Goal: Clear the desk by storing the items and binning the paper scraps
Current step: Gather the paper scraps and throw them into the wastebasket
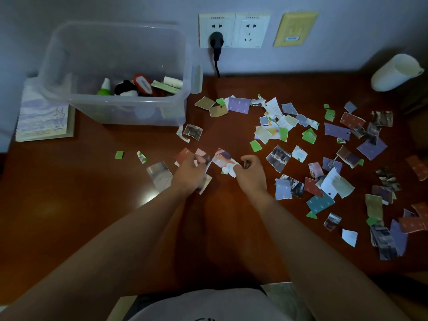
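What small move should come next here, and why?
Probably the right hand should add the grey photo scrap to its bundle. Both it and the left hand grip paper scraps, and that loose piece lies close on its right on the desk.

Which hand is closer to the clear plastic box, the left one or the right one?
Left. The left hand, gripping paper scraps, is below the right end of the clear plastic box; the right hand, also holding paper scraps, lies farther right.
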